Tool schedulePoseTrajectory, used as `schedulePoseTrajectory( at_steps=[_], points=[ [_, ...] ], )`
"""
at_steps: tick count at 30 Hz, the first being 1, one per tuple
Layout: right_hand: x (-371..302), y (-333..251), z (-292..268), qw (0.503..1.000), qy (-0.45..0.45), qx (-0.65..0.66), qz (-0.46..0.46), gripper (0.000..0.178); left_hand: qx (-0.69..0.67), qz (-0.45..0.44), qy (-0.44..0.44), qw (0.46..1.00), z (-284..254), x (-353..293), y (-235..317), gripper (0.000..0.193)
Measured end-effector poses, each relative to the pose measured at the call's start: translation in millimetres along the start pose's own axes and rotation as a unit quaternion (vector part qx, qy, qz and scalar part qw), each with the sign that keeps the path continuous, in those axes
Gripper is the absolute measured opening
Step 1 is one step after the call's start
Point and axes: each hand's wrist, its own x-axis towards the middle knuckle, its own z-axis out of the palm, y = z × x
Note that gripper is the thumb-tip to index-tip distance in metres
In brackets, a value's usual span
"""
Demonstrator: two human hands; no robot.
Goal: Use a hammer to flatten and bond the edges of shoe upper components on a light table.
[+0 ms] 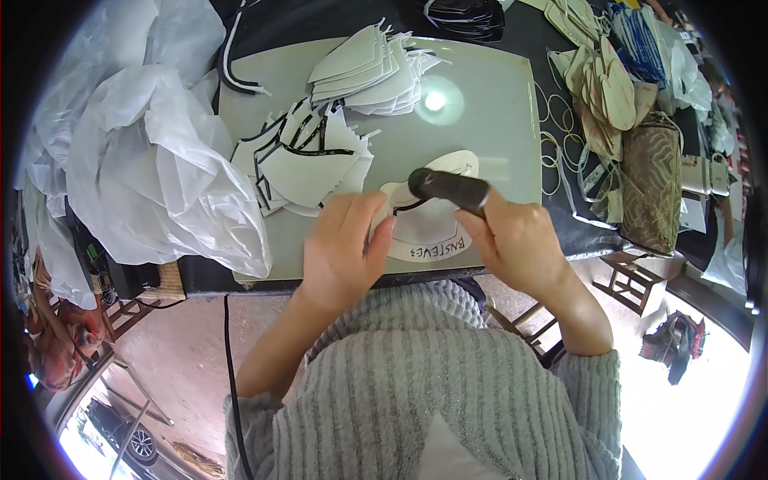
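My right hand [524, 244] grips the handle of a dark hammer [452, 188]. Its round head is over a cream pattern piece [458, 162] with handwriting along its lower edge. On that pattern lies a pale grey-white cut piece [428, 224] with a short black strip at its upper edge. At the left end of these pieces is my left hand [342, 252], its fingers curled and its thumb close to the forefinger; whatever is between them is hidden. Just beyond my left hand lie overlapping white pieces edged in black [308, 164].
A grey-green board [504, 104] covers much of the black table. A stack of white cut pieces [368, 72] lies farther back. White plastic bags [160, 168] crowd the left side. At the right are beige cut pieces [604, 92], loops of cord and a patterned brown pouch [652, 184].
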Motion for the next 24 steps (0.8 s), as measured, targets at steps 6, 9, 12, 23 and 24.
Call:
schedulePoseTrajectory(
  at_steps=[6, 9, 12, 23, 24],
  points=[
    [-8, 16, 10, 0.998, -0.034, -0.045, 0.041, 0.038, 0.009, -0.074, -0.125, 0.989, -10, 28, -3, 0.027],
    [-9, 17, 9, 0.998, -0.03, -0.043, 0.042, 0.038, 0.018, -0.067, -0.141, 0.988, -13, 36, 0, 0.029],
    [-8, 17, 8, 0.998, -0.028, -0.042, 0.041, 0.038, 0.01, -0.05, -0.147, 0.988, -15, 40, 1, 0.027],
    [-9, 14, 5, 0.994, -0.071, -0.032, 0.071, 0.031, -0.014, -0.055, -0.135, 0.989, -11, 41, -2, 0.021],
    [-11, 16, 8, 0.996, -0.062, -0.023, 0.065, 0.031, -0.052, -0.075, -0.136, 0.987, -11, 41, -3, 0.02]
  ],
)
